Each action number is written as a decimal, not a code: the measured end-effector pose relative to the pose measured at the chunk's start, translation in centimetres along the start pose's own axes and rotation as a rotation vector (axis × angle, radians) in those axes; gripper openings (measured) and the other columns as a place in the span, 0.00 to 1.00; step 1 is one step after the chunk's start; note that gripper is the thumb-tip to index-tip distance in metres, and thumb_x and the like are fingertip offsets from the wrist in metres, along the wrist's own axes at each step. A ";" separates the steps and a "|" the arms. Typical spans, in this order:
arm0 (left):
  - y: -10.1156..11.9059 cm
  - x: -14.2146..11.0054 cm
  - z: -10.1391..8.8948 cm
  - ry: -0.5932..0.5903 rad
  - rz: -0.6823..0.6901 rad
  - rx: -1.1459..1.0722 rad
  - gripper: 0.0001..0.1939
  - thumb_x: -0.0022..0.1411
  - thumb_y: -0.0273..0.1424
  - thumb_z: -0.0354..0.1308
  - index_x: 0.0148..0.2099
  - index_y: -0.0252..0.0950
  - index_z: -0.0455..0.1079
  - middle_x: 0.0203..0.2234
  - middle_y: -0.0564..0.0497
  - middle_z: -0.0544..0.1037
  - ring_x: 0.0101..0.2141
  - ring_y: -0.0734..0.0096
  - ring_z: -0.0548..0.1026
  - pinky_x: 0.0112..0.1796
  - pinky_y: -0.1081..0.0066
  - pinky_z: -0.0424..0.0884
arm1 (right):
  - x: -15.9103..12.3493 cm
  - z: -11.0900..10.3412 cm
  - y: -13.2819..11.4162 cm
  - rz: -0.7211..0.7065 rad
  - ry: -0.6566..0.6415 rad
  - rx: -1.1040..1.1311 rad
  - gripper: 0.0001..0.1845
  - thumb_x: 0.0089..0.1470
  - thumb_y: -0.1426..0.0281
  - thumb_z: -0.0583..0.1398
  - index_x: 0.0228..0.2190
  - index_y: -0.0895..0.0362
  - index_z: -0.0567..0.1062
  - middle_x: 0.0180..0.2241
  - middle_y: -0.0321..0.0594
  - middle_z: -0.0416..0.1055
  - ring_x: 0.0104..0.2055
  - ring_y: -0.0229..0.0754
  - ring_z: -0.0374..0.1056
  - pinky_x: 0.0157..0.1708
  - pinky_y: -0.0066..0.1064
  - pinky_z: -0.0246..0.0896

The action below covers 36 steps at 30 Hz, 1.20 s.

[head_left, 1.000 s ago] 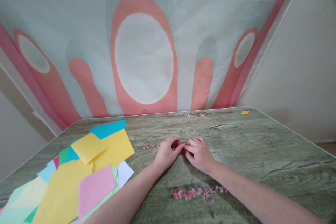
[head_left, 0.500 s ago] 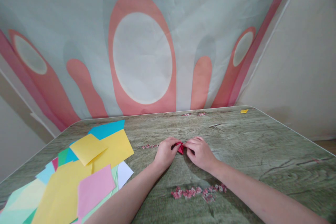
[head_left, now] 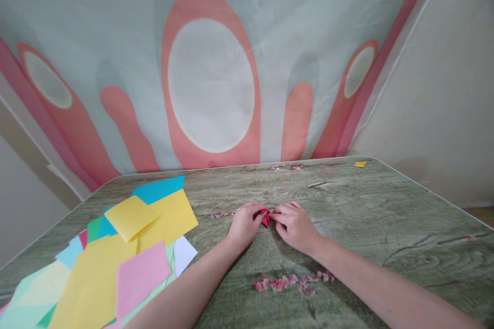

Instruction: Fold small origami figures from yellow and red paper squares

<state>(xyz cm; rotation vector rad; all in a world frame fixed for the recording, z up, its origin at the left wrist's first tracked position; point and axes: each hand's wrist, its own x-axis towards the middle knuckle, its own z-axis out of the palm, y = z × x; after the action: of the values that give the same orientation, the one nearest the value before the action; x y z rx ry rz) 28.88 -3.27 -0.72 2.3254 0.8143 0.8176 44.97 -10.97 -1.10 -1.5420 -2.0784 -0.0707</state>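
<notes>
A small piece of folded red paper [head_left: 266, 219] is held low over the middle of the table, between my two hands. My left hand [head_left: 246, 223] pinches its left side between thumb and fingers. From the other side, my right hand [head_left: 294, 224] is closed with its fingertips on the paper's right edge. Its narrow lower tip points toward me. My fingers cover part of the paper, so its full shape is hidden.
Loose coloured paper sheets, among them a yellow sheet [head_left: 92, 272] and a pink sheet [head_left: 142, 277], overlap on the left of the wood-patterned table [head_left: 366, 205]. A small folded yellow paper [head_left: 360, 164] lies at the far right corner. Behind the table hangs a printed backdrop [head_left: 210, 87].
Both hands keep their grip on the red paper and have barely moved. The whole view has shifted very slightly.
</notes>
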 end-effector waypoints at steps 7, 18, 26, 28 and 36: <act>-0.1 -0.2 0.0 -0.006 0.016 0.045 0.10 0.59 0.26 0.53 0.40 0.39 0.74 0.36 0.51 0.76 0.38 0.69 0.73 0.42 0.72 0.68 | -0.1 -0.1 -0.1 -0.032 -0.026 -0.062 0.11 0.52 0.76 0.56 0.36 0.54 0.76 0.34 0.39 0.71 0.39 0.41 0.62 0.42 0.35 0.51; 0.1 -0.4 0.2 -0.011 0.025 0.094 0.11 0.57 0.27 0.54 0.41 0.40 0.73 0.36 0.51 0.76 0.37 0.69 0.72 0.41 0.71 0.68 | -0.2 -0.2 -0.2 -0.031 -0.045 -0.093 0.11 0.53 0.75 0.56 0.36 0.54 0.76 0.35 0.39 0.70 0.39 0.41 0.62 0.42 0.35 0.52; 0.6 -0.5 0.0 -0.007 0.019 0.104 0.10 0.56 0.27 0.55 0.40 0.39 0.73 0.35 0.51 0.76 0.36 0.69 0.72 0.40 0.71 0.69 | -0.1 -0.2 -0.2 -0.030 -0.043 -0.078 0.11 0.54 0.76 0.55 0.36 0.55 0.76 0.35 0.40 0.70 0.39 0.43 0.61 0.40 0.36 0.53; 0.6 -0.5 0.0 -0.004 0.017 0.106 0.10 0.55 0.26 0.55 0.40 0.39 0.73 0.35 0.51 0.76 0.36 0.69 0.72 0.40 0.71 0.69 | -0.1 -0.1 -0.2 -0.034 -0.041 -0.083 0.11 0.54 0.76 0.55 0.36 0.54 0.76 0.35 0.40 0.69 0.39 0.43 0.61 0.40 0.36 0.53; 0.7 -0.7 0.0 -0.017 0.029 0.144 0.10 0.56 0.27 0.55 0.41 0.39 0.73 0.36 0.51 0.75 0.36 0.69 0.72 0.41 0.72 0.68 | -0.1 -0.1 -0.1 -0.044 -0.052 -0.107 0.11 0.53 0.76 0.56 0.36 0.55 0.76 0.35 0.41 0.69 0.39 0.43 0.61 0.40 0.36 0.54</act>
<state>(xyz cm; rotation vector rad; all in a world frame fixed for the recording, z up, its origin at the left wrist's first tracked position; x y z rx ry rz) 28.74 -4.22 -0.49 2.4726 0.8592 0.7730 44.93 -11.16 -1.03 -1.5759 -2.1809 -0.1614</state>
